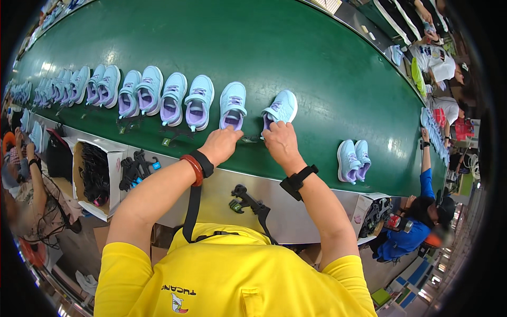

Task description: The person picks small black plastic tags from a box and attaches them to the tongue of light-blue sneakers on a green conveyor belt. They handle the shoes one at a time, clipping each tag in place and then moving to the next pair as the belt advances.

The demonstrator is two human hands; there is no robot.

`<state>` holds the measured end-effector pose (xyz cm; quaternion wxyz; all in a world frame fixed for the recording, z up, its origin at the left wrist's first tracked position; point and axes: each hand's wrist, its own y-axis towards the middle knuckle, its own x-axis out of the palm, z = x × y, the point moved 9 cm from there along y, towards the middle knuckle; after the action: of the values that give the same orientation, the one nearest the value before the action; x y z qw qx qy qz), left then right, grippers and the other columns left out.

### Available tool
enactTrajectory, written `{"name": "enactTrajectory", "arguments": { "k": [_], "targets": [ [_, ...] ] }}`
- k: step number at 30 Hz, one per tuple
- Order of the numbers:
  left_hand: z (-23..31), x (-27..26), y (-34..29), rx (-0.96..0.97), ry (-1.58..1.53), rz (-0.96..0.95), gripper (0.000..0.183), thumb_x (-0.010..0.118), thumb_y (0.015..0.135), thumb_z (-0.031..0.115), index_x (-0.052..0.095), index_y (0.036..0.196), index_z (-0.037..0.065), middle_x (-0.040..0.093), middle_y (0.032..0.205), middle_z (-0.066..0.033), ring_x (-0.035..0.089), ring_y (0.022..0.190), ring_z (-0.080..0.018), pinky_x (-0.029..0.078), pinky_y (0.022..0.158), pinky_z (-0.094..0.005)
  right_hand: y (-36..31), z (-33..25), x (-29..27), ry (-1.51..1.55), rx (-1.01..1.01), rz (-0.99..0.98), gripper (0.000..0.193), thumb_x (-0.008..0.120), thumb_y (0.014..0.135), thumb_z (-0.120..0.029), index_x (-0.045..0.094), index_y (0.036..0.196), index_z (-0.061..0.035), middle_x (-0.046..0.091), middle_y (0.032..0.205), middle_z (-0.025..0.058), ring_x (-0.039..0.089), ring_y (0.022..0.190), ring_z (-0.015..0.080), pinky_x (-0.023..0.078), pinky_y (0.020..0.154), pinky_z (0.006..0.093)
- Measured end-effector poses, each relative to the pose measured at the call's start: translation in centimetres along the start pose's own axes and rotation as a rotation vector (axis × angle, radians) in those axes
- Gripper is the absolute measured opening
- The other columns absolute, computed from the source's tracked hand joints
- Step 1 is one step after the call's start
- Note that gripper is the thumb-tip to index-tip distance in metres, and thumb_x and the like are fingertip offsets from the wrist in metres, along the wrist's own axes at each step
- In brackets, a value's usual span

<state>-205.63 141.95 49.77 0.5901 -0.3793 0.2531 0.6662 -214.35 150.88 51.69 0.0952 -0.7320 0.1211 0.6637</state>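
A light blue sneaker with lilac lining [233, 100] stands on the green table, toe pointing away from me. My left hand [223, 143] is closed on its heel opening. A matching sneaker [281, 107] is tilted to the right, and the fingers of my right hand [281, 140] are closed at its heel. Part of a dark piece [250, 139] shows between my hands; its kind is hard to make out. On the metal ledge before me lies a black plastic shoe hanger [249, 204]. Both hands hide the shoe heels.
Several pairs of like sneakers [172, 99] line the green table [264, 42] to the left, some with black hangers. Another pair [353, 161] stands at right. Boxes of black hangers [95, 174] [376, 214] flank the ledge. A co-worker in blue [406, 232] reaches in at right.
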Motion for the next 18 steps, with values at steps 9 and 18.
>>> {"name": "enactTrajectory", "arguments": {
  "k": [9, 18],
  "targets": [
    [-0.1, -1.8, -1.2, 0.123, -0.141, 0.142, 0.026, 0.054, 0.084, 0.005, 0.062, 0.108, 0.009, 0.055, 0.115, -0.0177, 0.058, 0.099, -0.0383, 0.048, 0.082, -0.0452, -0.1, 1.0, 0.7, 0.396, 0.082, 0.277, 0.024, 0.063, 0.066, -0.002, 0.061, 0.089, -0.0092, 0.059, 0.092, 0.0092, 0.056, 0.087, 0.0305, 0.046, 0.073, 0.0416],
    [-1.6, 1.6, 0.5, -0.032, 0.192, -0.228, 0.028, 0.053, 0.078, -0.004, 0.063, 0.101, 0.008, 0.048, 0.11, -0.0179, 0.057, 0.095, -0.0371, 0.048, 0.081, -0.0452, -14.6, 14.9, -4.3, 0.203, 0.655, 0.541, 0.033, 0.064, 0.07, -0.002, 0.057, 0.102, -0.0052, 0.057, 0.102, 0.0183, 0.053, 0.1, 0.0369, 0.045, 0.085, 0.0451]
  ]
}}
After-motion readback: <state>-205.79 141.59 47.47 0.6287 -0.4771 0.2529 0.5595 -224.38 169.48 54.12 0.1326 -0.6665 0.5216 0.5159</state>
